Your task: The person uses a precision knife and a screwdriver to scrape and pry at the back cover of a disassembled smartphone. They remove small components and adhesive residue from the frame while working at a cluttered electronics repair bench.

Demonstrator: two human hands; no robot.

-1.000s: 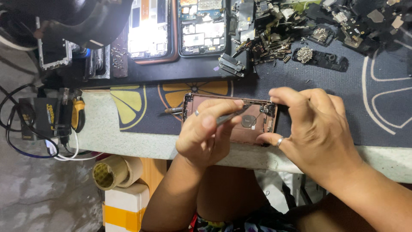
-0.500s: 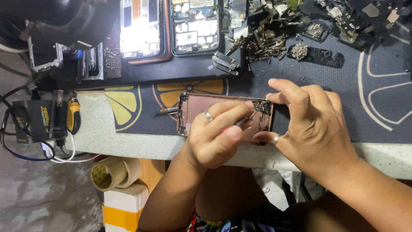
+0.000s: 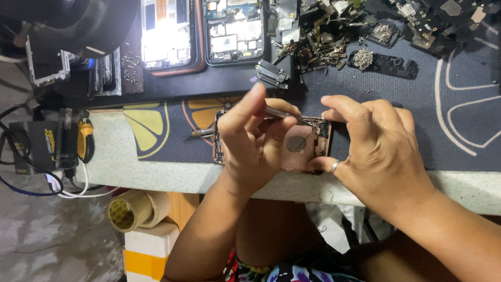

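Left hand [image 3: 255, 151] fingers pinch tool [image 3: 279, 113], tip over phone [image 3: 300, 146] right end; right hand [image 3: 376, 151] grips that end; phone's long axis left-right.

A single head-worn camera looks steeply down, close over the tabletop [image 3: 156, 172] edge. Both forearms enter from the bottom of the frame, the floor showing at left below the edge.
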